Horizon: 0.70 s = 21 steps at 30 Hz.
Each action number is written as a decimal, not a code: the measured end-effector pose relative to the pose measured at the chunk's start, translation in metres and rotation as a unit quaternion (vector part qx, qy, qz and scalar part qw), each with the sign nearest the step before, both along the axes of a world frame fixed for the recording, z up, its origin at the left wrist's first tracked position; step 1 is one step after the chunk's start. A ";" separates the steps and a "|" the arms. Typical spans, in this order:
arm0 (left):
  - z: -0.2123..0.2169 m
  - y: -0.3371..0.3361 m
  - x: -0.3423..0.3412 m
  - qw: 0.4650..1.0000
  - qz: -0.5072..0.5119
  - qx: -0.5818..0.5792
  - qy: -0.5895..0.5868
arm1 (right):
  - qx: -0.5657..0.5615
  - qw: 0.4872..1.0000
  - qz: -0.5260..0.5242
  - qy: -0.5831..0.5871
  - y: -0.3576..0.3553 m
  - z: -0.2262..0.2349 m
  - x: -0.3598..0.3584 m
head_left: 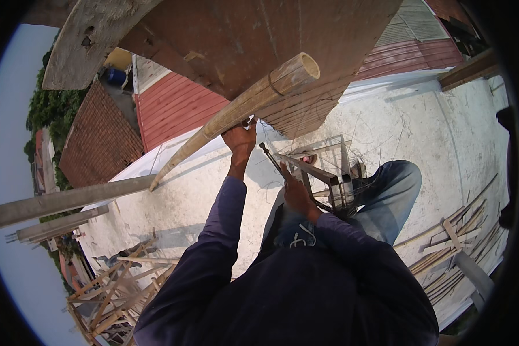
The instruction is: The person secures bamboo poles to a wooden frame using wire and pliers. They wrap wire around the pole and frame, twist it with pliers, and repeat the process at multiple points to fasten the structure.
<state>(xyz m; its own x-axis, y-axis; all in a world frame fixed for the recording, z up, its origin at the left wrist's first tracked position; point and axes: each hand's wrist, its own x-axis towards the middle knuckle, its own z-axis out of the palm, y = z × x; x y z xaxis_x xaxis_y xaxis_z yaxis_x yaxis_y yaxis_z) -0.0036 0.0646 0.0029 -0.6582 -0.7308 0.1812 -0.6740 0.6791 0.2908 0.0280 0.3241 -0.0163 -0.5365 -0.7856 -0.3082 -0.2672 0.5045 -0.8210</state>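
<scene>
Left grip [240, 139] is clenched around the bamboo pole [236, 112], fingers wrapped over it about midway along its visible length, arm stretched up from my dark purple sleeve [213, 242]. Right grip [297, 193] is closed on a dark metal tool [271, 158], its thin shaft slanting up and to the left out of the fist; I cannot tell what kind of tool it is. Just beside that hand I see a small metal frame [328, 176] of angled bars, tangled round with thin wire [334, 141]. From the left hand the pole runs up and right to its open cut end under a brown wooden board [254, 34], and down and left toward a grey concrete beam [69, 199] near the left edge. My jeans-clad knee [395, 193] sits right of the frame. Far below lies a pale concrete roof slab [432, 127], with bamboo and timber offcuts [455, 242] heaped along its right edge and a bamboo scaffold [115, 288] at its lower left corner. Red roofs [167, 106] lie beyond.
</scene>
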 end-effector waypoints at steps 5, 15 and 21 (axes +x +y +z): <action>-0.007 -0.001 -0.012 0.999 0.004 0.027 -0.044 | 0.107 0.981 0.161 -0.032 0.023 -0.017 0.020; -0.036 -0.022 -0.007 0.997 -0.071 -0.006 0.035 | -0.021 0.967 0.245 0.067 0.018 0.051 0.014; -0.047 -0.031 -0.016 0.991 -0.105 -0.070 0.047 | 0.033 0.951 0.299 0.080 0.037 0.124 0.004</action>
